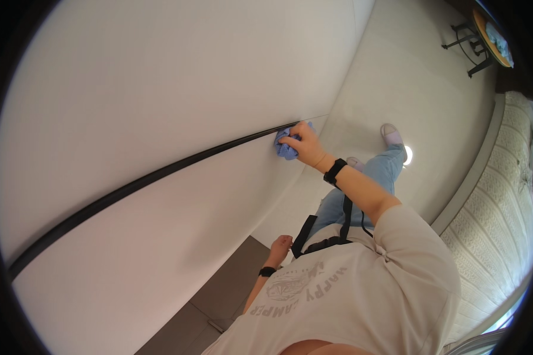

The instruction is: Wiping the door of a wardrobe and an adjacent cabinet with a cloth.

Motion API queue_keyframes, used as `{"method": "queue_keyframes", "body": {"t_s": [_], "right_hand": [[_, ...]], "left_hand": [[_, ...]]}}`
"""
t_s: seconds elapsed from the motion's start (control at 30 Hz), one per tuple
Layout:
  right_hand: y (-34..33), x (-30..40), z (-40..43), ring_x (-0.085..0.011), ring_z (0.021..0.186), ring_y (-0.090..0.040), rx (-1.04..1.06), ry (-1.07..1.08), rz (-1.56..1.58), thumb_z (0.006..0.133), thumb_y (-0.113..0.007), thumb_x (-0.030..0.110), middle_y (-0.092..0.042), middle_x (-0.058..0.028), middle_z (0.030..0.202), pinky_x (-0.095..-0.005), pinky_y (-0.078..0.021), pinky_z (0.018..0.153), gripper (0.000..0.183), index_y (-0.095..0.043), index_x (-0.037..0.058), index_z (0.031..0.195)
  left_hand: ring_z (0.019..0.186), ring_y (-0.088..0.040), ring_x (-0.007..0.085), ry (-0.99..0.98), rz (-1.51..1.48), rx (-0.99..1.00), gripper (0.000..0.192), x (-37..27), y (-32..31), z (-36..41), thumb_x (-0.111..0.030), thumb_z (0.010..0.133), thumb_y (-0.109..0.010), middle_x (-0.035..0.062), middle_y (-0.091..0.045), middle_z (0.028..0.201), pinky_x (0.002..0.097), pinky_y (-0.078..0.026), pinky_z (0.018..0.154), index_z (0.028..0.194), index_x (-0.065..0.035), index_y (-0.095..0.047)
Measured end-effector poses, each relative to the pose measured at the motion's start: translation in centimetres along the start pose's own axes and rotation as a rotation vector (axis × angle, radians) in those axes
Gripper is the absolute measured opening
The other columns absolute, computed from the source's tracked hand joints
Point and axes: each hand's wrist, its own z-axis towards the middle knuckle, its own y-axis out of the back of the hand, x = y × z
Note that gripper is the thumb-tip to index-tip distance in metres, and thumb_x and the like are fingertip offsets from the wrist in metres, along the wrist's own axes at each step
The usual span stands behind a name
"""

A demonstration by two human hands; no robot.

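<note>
My right hand (pixel 305 144) grips a crumpled blue textured cloth (pixel 286 148) and holds it against the far end of a long black strip or rail (pixel 160 174). The strip runs along a smooth white upright panel (pixel 115 111) and looks bent by the lens. The cloth bunches out under my fingers, just below the strip. My left hand (pixel 280 249) hangs low beside my waist, near a black strap (pixel 303 235). Its fingers are curled, and nothing shows in them; the palm is hidden.
A pale floor (pixel 368 84) lies around my slippered feet, with dark tiles (pixel 231 275) at lower left. To the right stands a bed or padded seat with a quilted cream cover (pixel 484 208). A round wooden table (pixel 484 37) with black legs is at upper right.
</note>
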Motion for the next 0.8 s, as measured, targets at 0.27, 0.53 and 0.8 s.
{"method": "queue_keyframes", "body": {"t_s": [0.27, 0.53, 0.8], "right_hand": [[1.4, -7.9, -8.1, -0.0359, 0.092, -0.053, 0.252, -0.597, -0.034, 0.068, -0.056, -0.01, -0.053, -0.0142, 0.098, -0.0411, -0.0455, 0.079, 0.045, -0.057, 0.0083, 0.109], [1.8, -7.0, -4.3, -0.036, 0.095, -0.052, 0.242, -0.462, 0.026, 0.072, -0.053, -0.009, -0.055, -0.0145, 0.109, -0.0435, -0.0455, 0.083, 0.048, -0.055, 0.007, 0.117], [3.4, -8.8, -5.8, -0.038, 0.098, -0.052, 0.417, -0.631, -0.135, 0.071, -0.05, -0.008, -0.06, -0.0136, 0.105, -0.0427, -0.0448, 0.085, 0.053, -0.057, 0.0136, 0.119]], "left_hand": [[0.075, -0.059, 0.0138, 0.126, -0.131, 0.008, 0.032, 0.5, -1.5, -1.0, -0.031, 0.093, -0.053, 0.0039, -0.063, 0.084, 0.0287, -0.047, 0.066, 0.104, -0.0021, -0.06], [0.071, -0.058, 0.0139, 0.055, -0.092, 0.03, 0.034, 3.3, -4.8, -0.2, -0.032, 0.092, -0.052, 0.0063, -0.064, 0.084, 0.0289, -0.048, 0.065, 0.103, -0.0007, -0.061], [0.073, -0.061, 0.0165, 0.025, -0.111, -0.084, 0.035, 0.6, -5.8, -1.4, -0.034, 0.092, -0.052, 0.0074, -0.065, 0.082, 0.0305, -0.048, 0.068, 0.1, -0.0017, -0.062]]}}
